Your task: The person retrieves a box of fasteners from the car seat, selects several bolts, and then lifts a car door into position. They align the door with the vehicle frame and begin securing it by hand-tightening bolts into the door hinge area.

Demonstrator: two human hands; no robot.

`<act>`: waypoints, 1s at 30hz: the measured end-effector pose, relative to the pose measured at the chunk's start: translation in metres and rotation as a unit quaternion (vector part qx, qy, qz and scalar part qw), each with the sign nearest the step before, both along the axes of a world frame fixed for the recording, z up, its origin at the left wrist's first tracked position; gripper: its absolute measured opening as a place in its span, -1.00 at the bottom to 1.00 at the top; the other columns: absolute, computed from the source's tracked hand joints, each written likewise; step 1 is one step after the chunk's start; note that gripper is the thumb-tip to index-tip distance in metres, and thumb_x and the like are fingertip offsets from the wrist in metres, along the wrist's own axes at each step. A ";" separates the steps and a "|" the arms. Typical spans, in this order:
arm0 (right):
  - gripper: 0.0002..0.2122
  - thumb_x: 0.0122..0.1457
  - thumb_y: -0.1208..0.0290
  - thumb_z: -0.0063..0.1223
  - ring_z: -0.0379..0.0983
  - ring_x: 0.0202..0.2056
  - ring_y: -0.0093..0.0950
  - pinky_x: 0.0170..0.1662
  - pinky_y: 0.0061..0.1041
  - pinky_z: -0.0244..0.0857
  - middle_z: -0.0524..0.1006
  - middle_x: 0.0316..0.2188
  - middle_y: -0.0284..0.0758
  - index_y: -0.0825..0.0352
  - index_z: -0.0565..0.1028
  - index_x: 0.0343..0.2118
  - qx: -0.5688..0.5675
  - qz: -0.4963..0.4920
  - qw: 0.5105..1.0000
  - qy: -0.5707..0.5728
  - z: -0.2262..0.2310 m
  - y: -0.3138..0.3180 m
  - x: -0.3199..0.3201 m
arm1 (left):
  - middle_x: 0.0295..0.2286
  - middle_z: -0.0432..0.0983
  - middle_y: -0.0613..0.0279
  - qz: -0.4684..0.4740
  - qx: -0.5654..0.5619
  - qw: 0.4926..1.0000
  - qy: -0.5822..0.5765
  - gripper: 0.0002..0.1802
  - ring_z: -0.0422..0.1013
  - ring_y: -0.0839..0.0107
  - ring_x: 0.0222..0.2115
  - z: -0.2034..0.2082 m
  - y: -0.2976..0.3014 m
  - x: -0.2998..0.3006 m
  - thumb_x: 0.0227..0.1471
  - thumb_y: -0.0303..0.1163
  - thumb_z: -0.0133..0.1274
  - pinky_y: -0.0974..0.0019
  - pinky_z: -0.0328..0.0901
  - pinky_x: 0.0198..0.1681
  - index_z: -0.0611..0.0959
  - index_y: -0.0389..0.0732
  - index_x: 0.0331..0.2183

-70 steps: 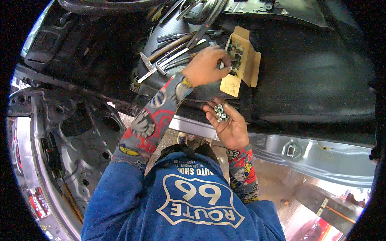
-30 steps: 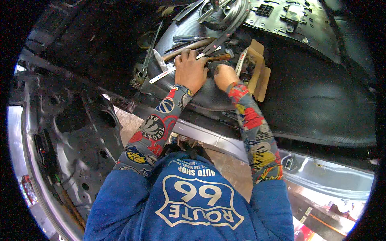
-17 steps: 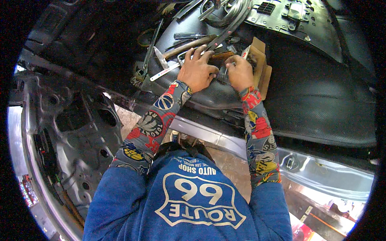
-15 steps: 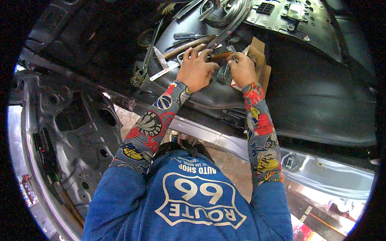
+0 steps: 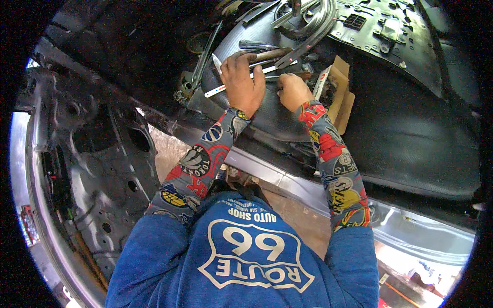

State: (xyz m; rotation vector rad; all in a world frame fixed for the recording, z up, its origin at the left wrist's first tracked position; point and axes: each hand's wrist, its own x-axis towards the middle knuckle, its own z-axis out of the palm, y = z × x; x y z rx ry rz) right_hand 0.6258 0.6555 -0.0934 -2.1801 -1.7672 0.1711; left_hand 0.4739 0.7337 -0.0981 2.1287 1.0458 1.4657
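Observation:
My left hand (image 5: 243, 84) lies over a cluster of tools, its thumb apart from the fingers. Under and beside it are a wooden-handled hammer (image 5: 273, 54) and a thin white saw blade (image 5: 215, 91); the hand hides their middle parts. Whether its fingertips touch the tools I cannot tell. To its right, my right hand (image 5: 295, 92) is closed with the fingers curled in, low over the black textured surface. Whatever it holds is hidden. Just right of that hand stands an open cardboard box (image 5: 343, 97) with small contents that I cannot make out.
Beyond the hammer lies a screwdriver (image 5: 255, 45). Coiled grey strips (image 5: 314, 28) rest farther back. A perforated metal panel (image 5: 370, 33) is at the far right. A vehicle door (image 5: 97, 169) stands at the left, and a light metal sill (image 5: 277, 177) runs before me.
My right hand has moved left, away from the box, and its fingers have curled in. My left hand has shifted slightly left and its thumb now points away from me. The view has shifted slightly.

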 end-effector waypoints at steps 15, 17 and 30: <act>-0.72 -0.04 0.58 0.15 0.62 -0.25 -0.24 -0.14 -0.36 0.47 0.65 -0.32 -0.11 0.35 0.64 -0.20 -0.153 0.065 0.986 0.033 0.018 0.013 0.045 | -0.10 0.44 0.03 -0.086 -0.128 0.968 -0.198 -0.70 0.33 0.23 -0.03 0.018 -0.016 -0.065 0.19 -0.42 -0.14 0.14 0.17 0.09 0.50 -0.29 -0.06; -0.72 -0.07 0.58 0.15 0.62 -0.28 -0.24 -0.15 -0.36 0.47 0.65 -0.34 -0.13 0.35 0.64 -0.23 -0.129 0.090 0.986 0.053 0.014 0.012 0.051 | -0.12 0.46 0.05 -0.066 -0.154 0.962 -0.217 -0.70 0.39 0.28 -0.10 0.027 -0.020 -0.101 0.23 -0.38 -0.15 0.17 0.27 0.00 0.51 -0.31 -0.08; -0.78 -0.04 0.44 0.34 0.61 -0.44 -0.36 -0.34 -0.41 0.48 0.65 -0.46 -0.23 0.27 0.67 -0.27 -0.098 0.018 0.985 0.141 0.022 0.023 0.075 | -0.22 0.58 -0.12 0.194 0.131 0.958 -0.168 -0.47 0.52 0.09 -0.26 0.203 -0.142 -0.364 0.22 -0.18 -0.22 0.10 0.40 -0.09 0.54 -0.49 -0.09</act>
